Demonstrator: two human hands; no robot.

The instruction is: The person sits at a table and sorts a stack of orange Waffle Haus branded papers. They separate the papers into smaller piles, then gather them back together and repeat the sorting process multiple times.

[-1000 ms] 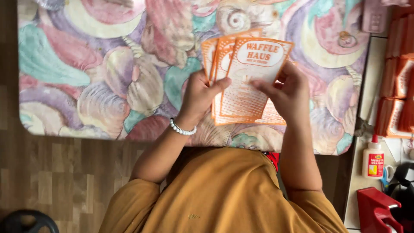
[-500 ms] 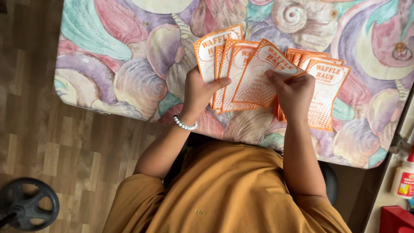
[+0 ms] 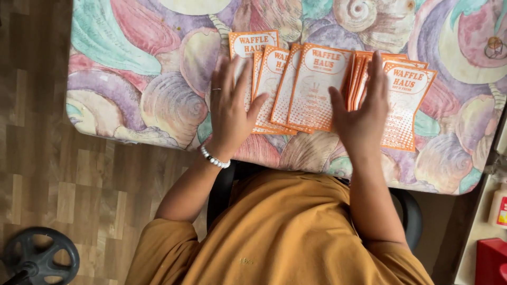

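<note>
Several orange and white paper packets (image 3: 317, 84) lie fanned out in an overlapping row on a table covered by a pastel seashell-print cloth (image 3: 153, 100). My left hand (image 3: 229, 108) rests flat with fingers spread on the packets at the left end of the row; a ring and a white bead bracelet are on it. My right hand (image 3: 362, 108) lies flat, fingers together, on the packets toward the right end. Neither hand grips anything.
A wood-pattern floor (image 3: 53, 179) lies to the left, with a black wheel-shaped object (image 3: 39, 258) at the bottom left. At the right edge stand a white bottle (image 3: 499, 206) and a red object (image 3: 491, 261). A dark chair edge (image 3: 409, 208) shows under my orange top.
The packets were held up in both hands as a stack, then fanned; now they lie spread on the cloth with both hands flat on them.
</note>
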